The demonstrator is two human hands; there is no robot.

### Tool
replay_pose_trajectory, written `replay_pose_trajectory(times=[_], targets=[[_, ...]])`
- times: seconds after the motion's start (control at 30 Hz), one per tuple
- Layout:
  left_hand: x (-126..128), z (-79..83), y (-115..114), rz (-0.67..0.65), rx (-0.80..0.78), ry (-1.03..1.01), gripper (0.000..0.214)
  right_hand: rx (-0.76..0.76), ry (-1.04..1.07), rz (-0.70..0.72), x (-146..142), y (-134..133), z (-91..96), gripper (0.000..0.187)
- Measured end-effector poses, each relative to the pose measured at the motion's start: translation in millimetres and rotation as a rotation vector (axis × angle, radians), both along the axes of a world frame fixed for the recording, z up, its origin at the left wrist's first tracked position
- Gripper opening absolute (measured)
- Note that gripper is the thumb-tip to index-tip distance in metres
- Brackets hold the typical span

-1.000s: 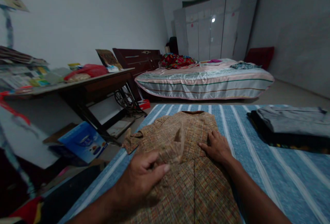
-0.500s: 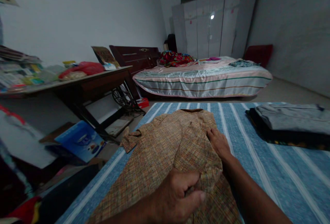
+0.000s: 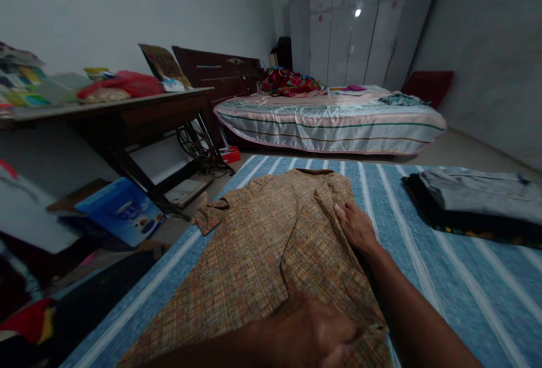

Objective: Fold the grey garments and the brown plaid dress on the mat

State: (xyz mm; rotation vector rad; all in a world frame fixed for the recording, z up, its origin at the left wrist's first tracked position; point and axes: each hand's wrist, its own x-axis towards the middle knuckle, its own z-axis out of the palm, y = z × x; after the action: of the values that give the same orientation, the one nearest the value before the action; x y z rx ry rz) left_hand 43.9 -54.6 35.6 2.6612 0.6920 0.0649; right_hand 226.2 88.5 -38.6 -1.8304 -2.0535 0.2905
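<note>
A brown checked shirt (image 3: 262, 244) lies spread on a blue striped sheet (image 3: 444, 283) in front of me. My left hand (image 3: 313, 334) is at the bottom of the view, its fingers curled and closed on the shirt's folded-over edge near the hem. My right hand (image 3: 355, 227) rests flat on the shirt's right side, fingers stretched toward the collar, pressing the cloth down. One short sleeve sticks out at the left edge of the sheet.
A stack of folded dark and grey clothes (image 3: 478, 198) sits on the sheet at the right. A wooden table (image 3: 127, 114) with clutter stands at the left, a blue box (image 3: 121, 210) under it. A bed (image 3: 330, 119) and grey wardrobes (image 3: 347, 35) are behind.
My left hand has pulled a flap of the shirt from its middle across to the right and down toward me. My right hand has shifted slightly outward on the shirt.
</note>
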Motion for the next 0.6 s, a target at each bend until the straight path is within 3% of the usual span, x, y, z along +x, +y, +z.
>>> replay_pose_trajectory(times=[0.2, 0.3, 0.4, 0.5, 0.6], targets=[[-4.8, 8.8, -4.4, -0.096, 0.19, 0.101, 0.013, 0.001, 0.013, -0.014, 0.7, 0.7, 1.3, 0.057], [-6.2, -0.6, -10.5, -0.146, 0.264, 0.175, 0.017, 0.01, 0.009, -0.027, -0.2, -0.2, 0.6, 0.048], [-5.0, -13.8, -16.6, -0.168, 0.222, 0.231, 0.019, 0.024, -0.014, -0.034, -0.9, -1.9, 0.1, 0.038], [-7.9, -16.8, -15.1, -0.116, 0.108, 0.148, 0.025, 0.022, -0.035, -0.037, -1.2, -2.6, -0.6, 0.035], [-17.5, -9.0, -4.0, 0.069, 0.045, 0.067, 0.033, 0.013, -0.043, -0.041, -1.4, -2.4, -1.3, 0.036]])
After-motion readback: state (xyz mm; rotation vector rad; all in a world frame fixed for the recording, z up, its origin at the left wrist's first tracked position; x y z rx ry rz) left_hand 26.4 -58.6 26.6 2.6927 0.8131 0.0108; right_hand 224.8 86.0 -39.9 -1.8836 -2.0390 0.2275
